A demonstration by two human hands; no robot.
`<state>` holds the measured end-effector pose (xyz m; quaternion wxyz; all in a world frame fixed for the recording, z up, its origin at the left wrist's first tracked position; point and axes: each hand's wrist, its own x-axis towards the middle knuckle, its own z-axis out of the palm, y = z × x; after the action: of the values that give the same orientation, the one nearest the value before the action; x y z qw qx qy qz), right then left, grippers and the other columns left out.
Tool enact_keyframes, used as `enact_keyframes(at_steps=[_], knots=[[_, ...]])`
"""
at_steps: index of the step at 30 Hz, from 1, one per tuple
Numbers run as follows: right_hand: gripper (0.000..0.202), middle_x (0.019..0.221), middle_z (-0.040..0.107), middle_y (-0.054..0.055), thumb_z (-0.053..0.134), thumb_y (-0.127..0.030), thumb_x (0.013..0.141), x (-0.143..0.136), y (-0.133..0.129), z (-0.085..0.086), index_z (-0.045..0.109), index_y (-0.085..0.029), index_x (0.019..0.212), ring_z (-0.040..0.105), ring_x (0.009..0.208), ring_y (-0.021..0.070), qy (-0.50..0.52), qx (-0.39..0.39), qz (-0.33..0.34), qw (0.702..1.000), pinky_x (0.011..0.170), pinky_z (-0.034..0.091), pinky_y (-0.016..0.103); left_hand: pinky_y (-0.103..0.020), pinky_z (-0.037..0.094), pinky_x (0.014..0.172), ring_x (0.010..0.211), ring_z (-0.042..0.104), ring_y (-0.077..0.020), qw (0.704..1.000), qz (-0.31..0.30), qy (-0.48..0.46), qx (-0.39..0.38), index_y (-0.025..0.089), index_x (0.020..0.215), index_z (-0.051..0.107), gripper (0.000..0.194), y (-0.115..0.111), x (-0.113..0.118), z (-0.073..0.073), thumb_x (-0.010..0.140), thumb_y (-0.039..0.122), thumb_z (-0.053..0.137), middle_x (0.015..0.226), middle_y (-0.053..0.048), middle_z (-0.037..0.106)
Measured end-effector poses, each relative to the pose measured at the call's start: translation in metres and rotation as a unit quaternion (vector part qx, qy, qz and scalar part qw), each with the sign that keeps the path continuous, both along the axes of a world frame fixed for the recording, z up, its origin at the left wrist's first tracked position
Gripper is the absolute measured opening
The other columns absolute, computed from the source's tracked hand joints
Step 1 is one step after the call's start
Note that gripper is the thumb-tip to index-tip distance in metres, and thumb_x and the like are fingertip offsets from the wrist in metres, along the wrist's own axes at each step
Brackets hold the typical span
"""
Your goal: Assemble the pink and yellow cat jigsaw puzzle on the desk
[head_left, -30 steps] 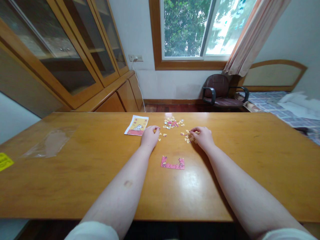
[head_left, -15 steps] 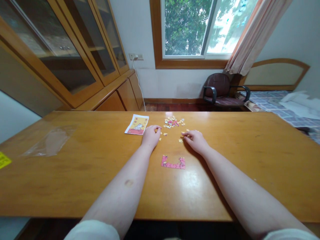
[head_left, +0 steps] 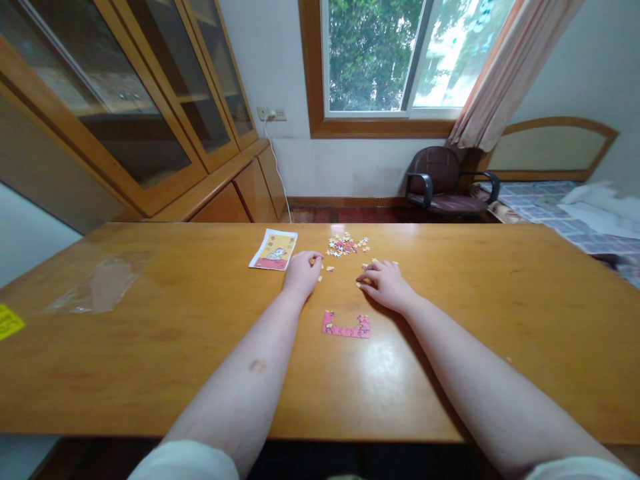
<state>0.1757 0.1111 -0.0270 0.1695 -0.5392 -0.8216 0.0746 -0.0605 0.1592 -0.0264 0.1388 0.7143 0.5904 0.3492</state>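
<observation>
Right hand [head_left: 386, 284] is touching a yellow puzzle piece [head_left: 358, 285], fingers loosely spread; left hand [head_left: 301, 272] is resting, its fingers unreadable!

Pink jigsaw section [head_left: 345, 331]: joined, U-shaped, flat on the worktop [head_left: 320, 387], open side facing the loose jigsaw pile [head_left: 344, 247], mixed yellow, pink and white. Yellow jigsaw pieces [head_left: 330, 269] scattered between.

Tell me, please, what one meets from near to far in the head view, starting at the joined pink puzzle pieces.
Joined pink puzzle pieces, right hand, loose puzzle pile, dark chair, window.
</observation>
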Motion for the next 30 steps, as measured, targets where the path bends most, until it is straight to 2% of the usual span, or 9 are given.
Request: enact_keyframes(at_steps=[3, 6, 8, 11, 14, 19, 21, 24, 30], knots=[[0.026, 0.105, 0.063, 0.004, 0.053, -0.021, 0.087, 0.004, 0.004, -0.005, 0.073, -0.034, 0.096, 0.05, 0.098, 0.0219, 0.008, -0.003, 0.017, 1.0, 0.085, 0.031, 0.037, -0.035, 0.046, 0.089, 0.095, 0.061, -0.0221, 1.0, 0.0, -0.001, 0.0, 0.02, 0.084, 0.07, 0.023, 0.0, 0.0, 0.001, 0.084, 0.024, 0.048, 0.094, -0.005, 0.071], [0.037, 0.106, 0.064, 0.004, 0.047, -0.009, 0.085, 0.006, 0.007, -0.007, 0.073, -0.033, 0.099, 0.052, 0.098, 0.0206, 0.018, 0.001, 0.004, 1.0, 0.086, 0.032, 0.036, -0.035, 0.045, 0.09, 0.096, 0.061, -0.0223, 1.0, 0.001, -0.002, -0.001, 0.02, 0.084, 0.07, 0.022, -0.001, 0.0, 0.002, 0.083, 0.025, 0.048, 0.094, -0.005, 0.071], [0.031, 0.106, 0.065, 0.005, 0.049, -0.013, 0.085, 0.007, 0.007, -0.005, 0.072, -0.028, 0.1, 0.053, 0.098, 0.0207, 0.028, 0.008, -0.016, 0.999, 0.087, 0.033, 0.036, -0.035, 0.045, 0.09, 0.096, 0.061, -0.0224, 1.0, 0.001, -0.004, -0.002, 0.02, 0.084, 0.07, 0.022, -0.001, 0.001, 0.002, 0.083, 0.024, 0.048, 0.094, -0.005, 0.071], [0.018, 0.101, 0.065, 0.007, 0.059, -0.033, 0.084, 0.005, 0.004, 0.001, 0.072, -0.024, 0.09, 0.053, 0.095, 0.0219, 0.031, 0.007, -0.024, 0.999, 0.087, 0.034, 0.037, -0.035, 0.045, 0.09, 0.096, 0.061, -0.0223, 1.0, 0.0, -0.005, -0.004, 0.02, 0.083, 0.069, 0.022, -0.001, 0.001, 0.002, 0.083, 0.023, 0.047, 0.093, -0.005, 0.071], [0.025, 0.102, 0.064, 0.007, 0.066, -0.046, 0.077, 0.003, 0.0, 0.004, 0.072, -0.024, 0.087, 0.052, 0.096, 0.0239, 0.017, 0.001, -0.011, 1.0, 0.087, 0.033, 0.04, -0.035, 0.045, 0.09, 0.096, 0.061, -0.0222, 1.0, -0.001, -0.008, -0.005, 0.02, 0.084, 0.069, 0.022, -0.001, 0.001, 0.002, 0.083, 0.023, 0.047, 0.093, -0.004, 0.071], [0.017, 0.105, 0.062, 0.007, 0.059, -0.035, 0.085, 0.003, 0.001, 0.002, 0.073, -0.028, 0.091, 0.052, 0.101, 0.0232, 0.009, -0.004, 0.029, 1.0, 0.087, 0.033, 0.039, -0.036, 0.045, 0.09, 0.096, 0.061, -0.0222, 1.0, -0.004, -0.011, -0.003, 0.02, 0.084, 0.069, 0.023, 0.0, 0.0, 0.0, 0.083, 0.024, 0.047, 0.094, -0.004, 0.07], [0.02, 0.106, 0.062, 0.006, 0.055, -0.027, 0.087, 0.006, 0.002, 0.0, 0.073, -0.031, 0.094, 0.052, 0.1, 0.0221, 0.015, -0.004, 0.041, 0.999, 0.086, 0.034, 0.038, -0.035, 0.045, 0.09, 0.095, 0.061, -0.022, 1.0, -0.003, -0.011, -0.001, 0.02, 0.084, 0.069, 0.022, 0.0, 0.0, 0.0, 0.083, 0.024, 0.047, 0.094, -0.005, 0.07], [0.027, 0.107, 0.063, 0.006, 0.054, -0.019, 0.084, 0.009, 0.005, -0.002, 0.071, -0.03, 0.102, 0.053, 0.1, 0.0218, 0.03, 0.004, 0.032, 0.999, 0.087, 0.034, 0.038, -0.035, 0.045, 0.089, 0.095, 0.061, -0.0219, 1.0, -0.003, -0.007, 0.002, 0.02, 0.083, 0.069, 0.023, 0.0, 0.001, 0.0, 0.083, 0.024, 0.047, 0.093, -0.005, 0.071], [0.015, 0.101, 0.065, 0.006, 0.062, -0.031, 0.079, 0.012, 0.007, -0.003, 0.072, -0.024, 0.088, 0.055, 0.095, 0.0219, 0.034, 0.009, 0.004, 0.999, 0.086, 0.036, 0.037, -0.035, 0.045, 0.089, 0.095, 0.061, -0.0218, 1.0, -0.005, -0.007, -0.005, 0.02, 0.083, 0.069, 0.023, 0.0, 0.001, 0.0, 0.083, 0.024, 0.046, 0.093, -0.005, 0.071]])
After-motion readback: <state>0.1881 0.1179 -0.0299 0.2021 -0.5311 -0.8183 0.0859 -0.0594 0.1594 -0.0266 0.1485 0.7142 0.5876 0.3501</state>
